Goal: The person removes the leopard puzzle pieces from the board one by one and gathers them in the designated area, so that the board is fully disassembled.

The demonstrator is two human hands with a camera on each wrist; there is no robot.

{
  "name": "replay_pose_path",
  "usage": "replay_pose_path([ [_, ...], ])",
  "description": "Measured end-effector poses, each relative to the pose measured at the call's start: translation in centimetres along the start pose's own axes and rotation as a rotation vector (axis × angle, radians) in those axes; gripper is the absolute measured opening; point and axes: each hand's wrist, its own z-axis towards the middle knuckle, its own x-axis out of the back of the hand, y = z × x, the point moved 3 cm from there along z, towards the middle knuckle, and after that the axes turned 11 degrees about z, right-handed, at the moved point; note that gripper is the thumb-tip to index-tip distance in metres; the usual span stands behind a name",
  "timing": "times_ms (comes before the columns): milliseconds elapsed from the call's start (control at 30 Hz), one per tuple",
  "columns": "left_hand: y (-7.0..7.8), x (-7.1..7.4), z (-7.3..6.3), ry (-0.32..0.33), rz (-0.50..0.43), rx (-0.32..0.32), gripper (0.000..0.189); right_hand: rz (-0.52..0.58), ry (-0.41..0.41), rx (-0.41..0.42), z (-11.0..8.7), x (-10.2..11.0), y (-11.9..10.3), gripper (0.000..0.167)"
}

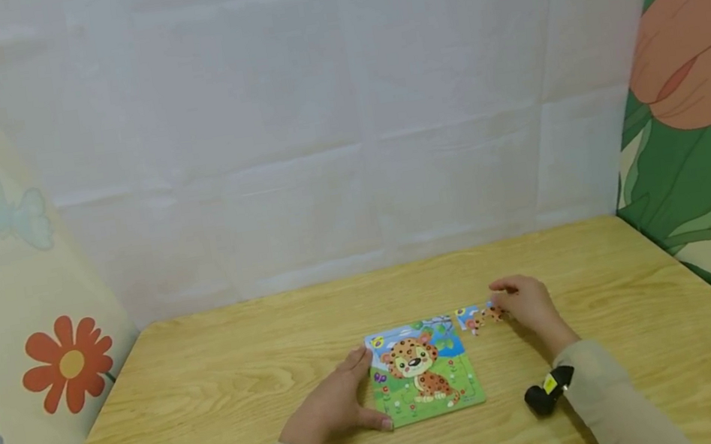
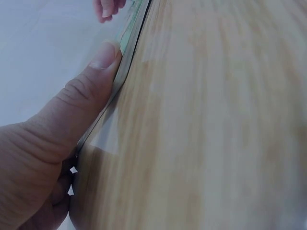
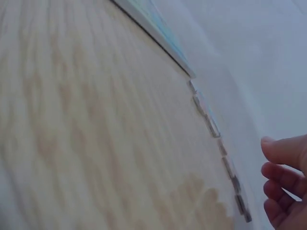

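The left hand is spanning the leopard puzzle board's left edge, thumb and fingers gripping it. The right hand is hovering right of the board, fingers loosely curled (I'm seeing nothing between them) by some joined pieces that are lying just beside the board's far right corner. Wooden table is stretching around the board; white cloth is hanging behind it.
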Motion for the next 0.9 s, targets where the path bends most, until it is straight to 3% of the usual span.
replay_pose_path([
  [400, -0.1, 0.1, 0.0, 0.006, -0.012, -0.005, 0.115, 0.095, -0.017, 0.049, -0.4, -1.3, -1.7, 0.029],
  [900, 0.1, 0.2, -0.1, 0.011, -0.026, -0.01, 0.114, 0.12, -0.21, 0.144, -1.5, -4.4, -2.0, 0.037],
])
